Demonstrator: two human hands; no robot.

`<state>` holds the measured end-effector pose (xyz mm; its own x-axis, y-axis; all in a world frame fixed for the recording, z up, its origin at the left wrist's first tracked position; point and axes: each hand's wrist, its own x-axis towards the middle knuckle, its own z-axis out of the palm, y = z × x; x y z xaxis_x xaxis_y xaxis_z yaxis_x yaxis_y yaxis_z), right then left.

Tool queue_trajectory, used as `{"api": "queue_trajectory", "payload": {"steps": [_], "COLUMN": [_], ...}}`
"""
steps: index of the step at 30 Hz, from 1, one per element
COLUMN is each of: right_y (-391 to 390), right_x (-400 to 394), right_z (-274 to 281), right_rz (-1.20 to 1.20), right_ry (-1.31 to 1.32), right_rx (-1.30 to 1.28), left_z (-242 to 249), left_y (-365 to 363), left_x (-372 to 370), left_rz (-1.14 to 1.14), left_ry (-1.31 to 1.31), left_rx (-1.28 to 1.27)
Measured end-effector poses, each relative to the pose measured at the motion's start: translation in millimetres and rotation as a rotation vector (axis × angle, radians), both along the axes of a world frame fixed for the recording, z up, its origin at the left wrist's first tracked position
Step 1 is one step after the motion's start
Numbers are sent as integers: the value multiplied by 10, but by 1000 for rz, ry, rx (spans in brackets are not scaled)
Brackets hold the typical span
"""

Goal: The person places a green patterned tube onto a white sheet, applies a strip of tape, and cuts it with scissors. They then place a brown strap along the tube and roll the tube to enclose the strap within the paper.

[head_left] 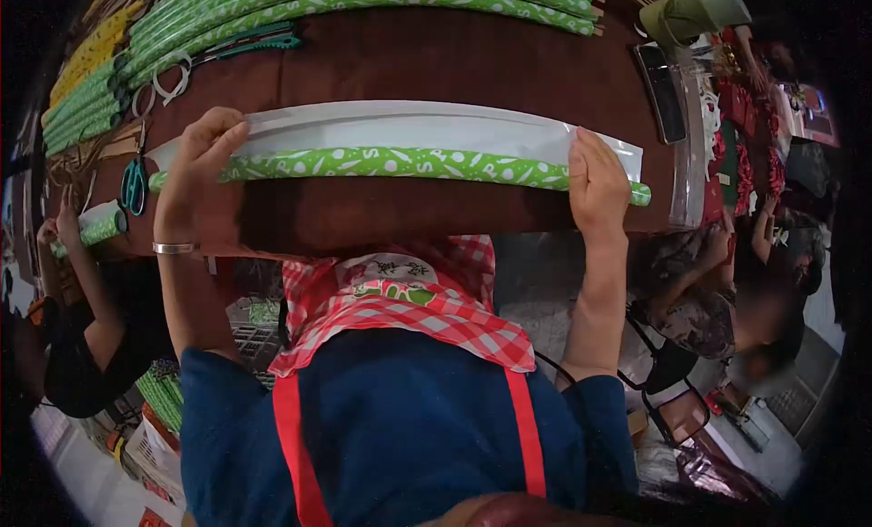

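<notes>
A long strip of green wrapping paper (391,163) printed with white shapes lies across the brown table, partly rolled along its near edge. Its white inner side (363,132) faces up behind the roll, with a folded far edge. Near the strip's left end, my left hand (207,147) pinches the white edge between thumb and fingers. My right hand (599,180) grips the other end, fingers pressed together over the paper, the thumb partly seen. Teal-handled scissors (134,183) lie left of my left hand.
Several green printed rolls (363,2) lie along the back of the brown table (436,64). Near them are a teal cutter (259,41) and a tape ring (173,80). A phone (661,93) and a green cup (695,14) are at right. Other people work at both sides.
</notes>
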<state>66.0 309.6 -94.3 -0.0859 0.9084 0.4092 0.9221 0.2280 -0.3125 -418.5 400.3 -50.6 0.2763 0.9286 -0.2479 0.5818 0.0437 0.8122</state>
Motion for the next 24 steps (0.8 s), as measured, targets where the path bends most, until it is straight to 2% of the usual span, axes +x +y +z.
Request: {"api": "queue_trajectory", "payload": {"steps": [1, 4, 6, 9, 15, 22, 24], "right_y": [-3, -6, -8, -18, -30, -16, -15], "right_x": [0, 4, 1, 7, 10, -17, -12], "right_z": [2, 0, 11, 12, -6, 28, 22], "right_rz": [-3, -3, -1, -6, -12, -15, -8], "right_ry": [-7, -1, -1, -8, -1, -4, -24], "right_rx": [-2, -9, -22, -42, -55, -67, -49], "left_z": [-62, -157, -220, -217, -227, -279, -254], "left_y": [-7, 37, 51, 71, 65, 68, 65], "left_x": [56, 134, 170, 220, 217, 243, 289], "left_rz": [3, 71, 144, 160, 80, 121, 132], "left_ry": [-12, 114, 79, 172, 351, 287, 394], "left_rx": [183, 276, 275, 306, 404, 414, 432]}}
